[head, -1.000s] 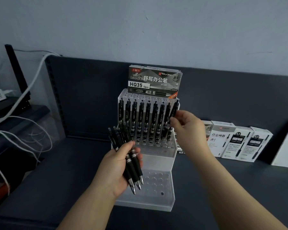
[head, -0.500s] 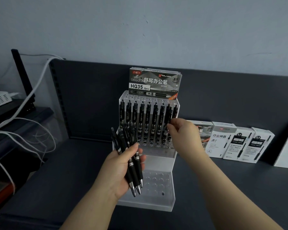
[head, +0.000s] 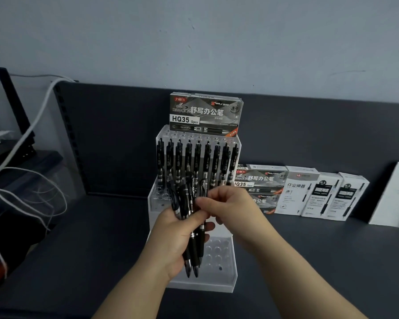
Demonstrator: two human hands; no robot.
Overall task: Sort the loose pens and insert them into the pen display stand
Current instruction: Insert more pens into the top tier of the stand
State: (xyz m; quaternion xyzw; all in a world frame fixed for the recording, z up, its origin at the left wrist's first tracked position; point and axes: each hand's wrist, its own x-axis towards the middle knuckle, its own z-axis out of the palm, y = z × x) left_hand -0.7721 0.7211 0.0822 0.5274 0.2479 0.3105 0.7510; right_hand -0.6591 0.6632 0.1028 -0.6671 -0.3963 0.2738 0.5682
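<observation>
The left hand [head: 175,240] was curled tight round a bunch of pens [head: 195,246], all black, with their silver tips pointing down past the bottom of the palm and their clip ends sticking up above the fingers. The right hand [head: 233,208] was just beside the left one, touching it, and its thumb and fingers [head: 202,202] pinched the bunch near the top of the left hand; which pen they had hold of could not be told. Right behind and under both hands stood the pen display stand [head: 217,287], white and clear, shaped like steps, on the dark tabletop [head: 90,238]. Its low front step, just below the hands, showed round holes with nothing in them. Above the hands, on a higher step, a row of black pens [head: 197,162] stood upright side by side. Higher still, a pen box [head: 205,111] marked HQ35 sat on top of the stand. Out past the right hand, more pen boxes [head: 313,192] stood in a line against the dark back wall. Far out past the left hand, white cables [head: 39,116] hung down.
</observation>
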